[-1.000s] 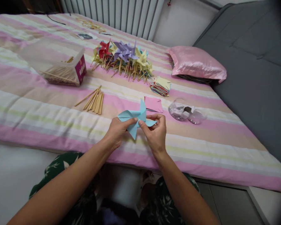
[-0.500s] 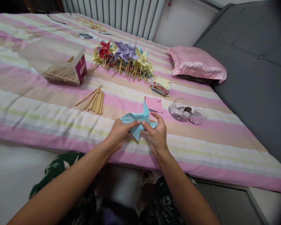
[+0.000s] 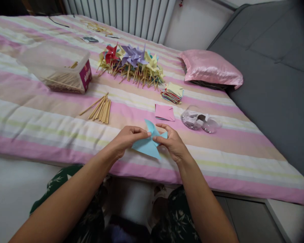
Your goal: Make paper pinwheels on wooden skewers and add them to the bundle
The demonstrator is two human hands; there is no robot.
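Note:
Both my hands hold a light blue folded paper pinwheel (image 3: pixel 148 145) just above the near edge of the striped bed cover (image 3: pixel 40 118). My left hand (image 3: pixel 126 139) pinches its left side with thumb and fingers closed. My right hand (image 3: pixel 172 143) pinches its right side near the middle. A pink cut paper square (image 3: pixel 164 112) lies flat just beyond the hands. A bundle of wooden sticks (image 3: pixel 100 108) lies to the left of it.
A heap of finished coloured pinwheels (image 3: pixel 131 64) on sticks lies farther back. A clear plastic box (image 3: pixel 57 69) with sticks stands at left. A stack of coloured papers (image 3: pixel 172 93), a small clear jar (image 3: pixel 196 119) on its side and a pink pillow (image 3: pixel 210 69) are at right.
Both hands have turned and lowered the blue pinwheel; it now lies flatter and closer to the bed's near edge. The view has shifted slightly.

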